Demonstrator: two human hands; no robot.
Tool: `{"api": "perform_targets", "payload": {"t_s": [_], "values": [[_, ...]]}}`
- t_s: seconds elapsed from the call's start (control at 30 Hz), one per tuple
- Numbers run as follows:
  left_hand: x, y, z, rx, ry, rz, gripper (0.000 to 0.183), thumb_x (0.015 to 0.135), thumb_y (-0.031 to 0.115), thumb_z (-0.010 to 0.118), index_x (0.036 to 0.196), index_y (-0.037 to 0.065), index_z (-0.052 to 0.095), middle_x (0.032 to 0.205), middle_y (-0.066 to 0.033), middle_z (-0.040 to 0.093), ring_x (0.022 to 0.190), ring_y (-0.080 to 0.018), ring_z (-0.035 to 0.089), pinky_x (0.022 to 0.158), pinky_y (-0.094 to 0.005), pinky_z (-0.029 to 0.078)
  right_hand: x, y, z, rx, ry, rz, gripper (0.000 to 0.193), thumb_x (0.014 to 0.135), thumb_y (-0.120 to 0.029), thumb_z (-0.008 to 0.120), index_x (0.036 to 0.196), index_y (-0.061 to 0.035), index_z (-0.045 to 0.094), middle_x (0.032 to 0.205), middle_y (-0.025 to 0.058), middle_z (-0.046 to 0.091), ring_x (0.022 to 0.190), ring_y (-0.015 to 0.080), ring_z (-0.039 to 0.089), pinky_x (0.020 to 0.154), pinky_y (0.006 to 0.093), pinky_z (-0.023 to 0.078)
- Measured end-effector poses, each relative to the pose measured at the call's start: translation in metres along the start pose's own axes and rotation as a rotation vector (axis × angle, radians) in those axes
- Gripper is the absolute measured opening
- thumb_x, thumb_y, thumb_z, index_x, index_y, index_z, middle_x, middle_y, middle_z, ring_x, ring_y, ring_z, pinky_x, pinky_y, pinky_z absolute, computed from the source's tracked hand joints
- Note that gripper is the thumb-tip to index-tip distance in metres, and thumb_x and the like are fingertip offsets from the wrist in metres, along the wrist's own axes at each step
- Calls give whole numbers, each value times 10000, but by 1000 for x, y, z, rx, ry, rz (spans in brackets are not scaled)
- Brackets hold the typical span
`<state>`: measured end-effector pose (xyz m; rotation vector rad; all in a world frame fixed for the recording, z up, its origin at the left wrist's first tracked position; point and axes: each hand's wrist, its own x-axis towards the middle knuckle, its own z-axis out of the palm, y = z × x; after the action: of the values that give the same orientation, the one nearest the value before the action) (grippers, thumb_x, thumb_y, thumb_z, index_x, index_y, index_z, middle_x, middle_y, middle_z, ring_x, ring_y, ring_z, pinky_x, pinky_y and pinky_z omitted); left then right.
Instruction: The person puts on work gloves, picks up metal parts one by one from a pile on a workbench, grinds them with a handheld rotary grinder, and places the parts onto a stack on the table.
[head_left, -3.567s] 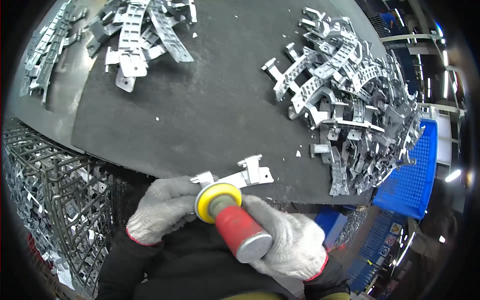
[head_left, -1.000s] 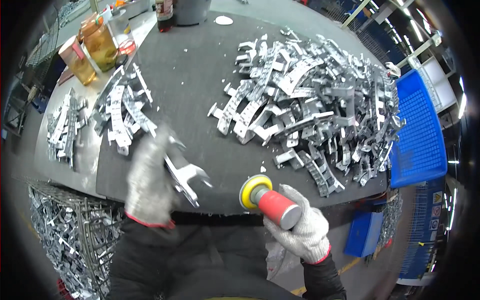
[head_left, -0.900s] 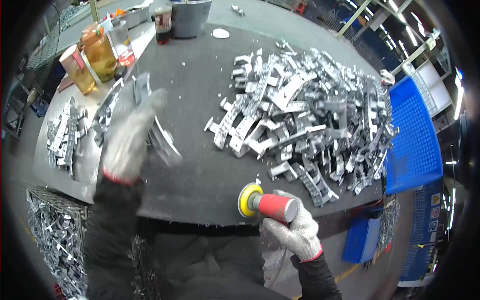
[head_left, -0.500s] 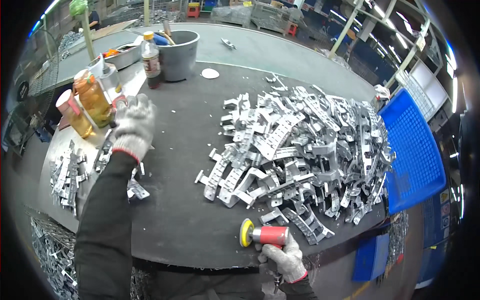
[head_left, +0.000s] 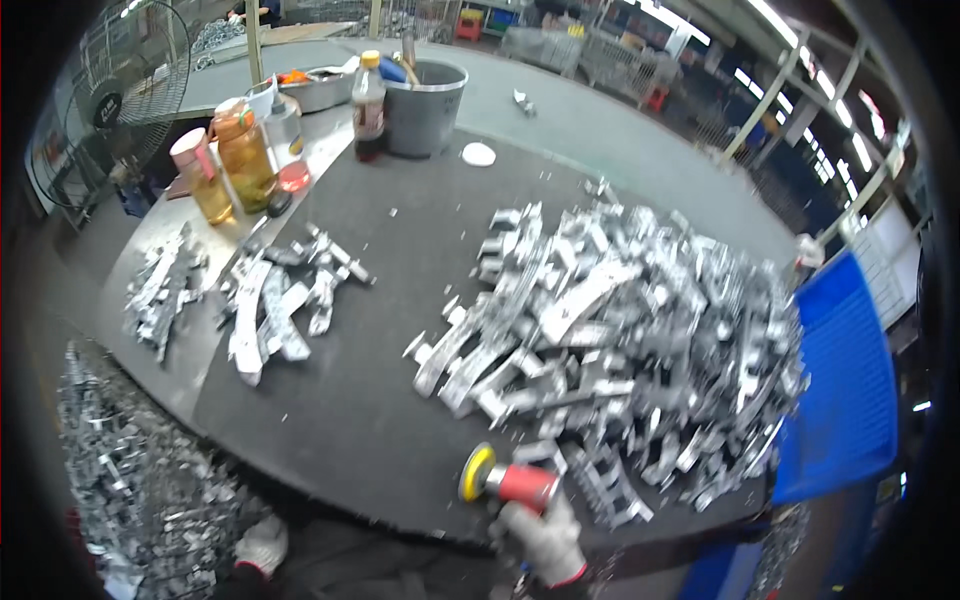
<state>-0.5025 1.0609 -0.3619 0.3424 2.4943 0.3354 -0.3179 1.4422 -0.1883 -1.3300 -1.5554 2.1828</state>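
Note:
My right hand (head_left: 540,540), in a pale knitted glove with a red cuff, is closed around a red handheld disc sander (head_left: 527,486). The tool's yellow round pad (head_left: 477,473) points left over the dark table's front edge. Low at the left, my gloved left hand (head_left: 262,545) is beside the table's front edge, above a mass of metal parts (head_left: 150,480); its fingers are too small and blurred to read. On the tabletop right of centre lies a large heap of silver metal brackets (head_left: 640,340). A smaller group of brackets (head_left: 270,310) sits at the left.
Drink bottles (head_left: 240,160), a dark-liquid bottle (head_left: 368,110) and a grey bucket (head_left: 425,110) stand at the far left. A small red round thing (head_left: 294,177) is near them. A blue crate (head_left: 838,380) leans at the right edge. A fan (head_left: 120,100) is at far left.
My left hand has come back from beside the bottles to the lower left, below the table edge. The view has swung left. My right hand still holds the sander.

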Motion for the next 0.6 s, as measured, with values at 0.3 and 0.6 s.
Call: {"api": "perform_targets", "payload": {"t_s": [0.3,0.6], "values": [[166,13,80,261,-526,9,372,962,333,537,1204,99,693,1190,-153,702,1129,-302,661,990,-420,515,3,46,-22,-79,-181,-45,796,901,-349,806,1514,-40,403,1345,62,596,1229,133,554,1054,338,446],[204,34,87,244,-603,25,350,934,321,560,1161,96,704,1175,-139,706,1108,-304,669,964,-434,526,5,23,-8,-263,-8,215,758,831,-250,838,1463,-44,473,1281,64,640,1160,148,604,1008,339,483]]}}
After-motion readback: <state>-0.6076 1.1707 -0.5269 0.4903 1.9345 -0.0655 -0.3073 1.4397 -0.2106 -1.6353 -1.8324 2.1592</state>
